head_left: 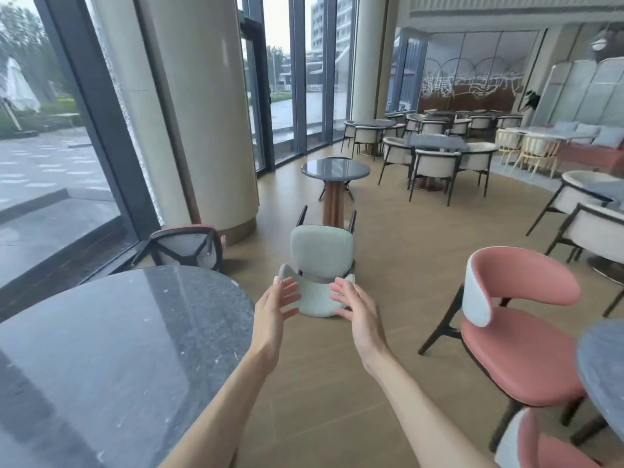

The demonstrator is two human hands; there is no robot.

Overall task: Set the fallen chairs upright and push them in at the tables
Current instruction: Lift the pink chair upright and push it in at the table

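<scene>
Pale green chair lies tipped on the floor straight ahead, backrest toward the person, legs pointing away at the small round table. Left hand and right hand hover spread and empty, 1 at each backrest end, about equally near
</scene>
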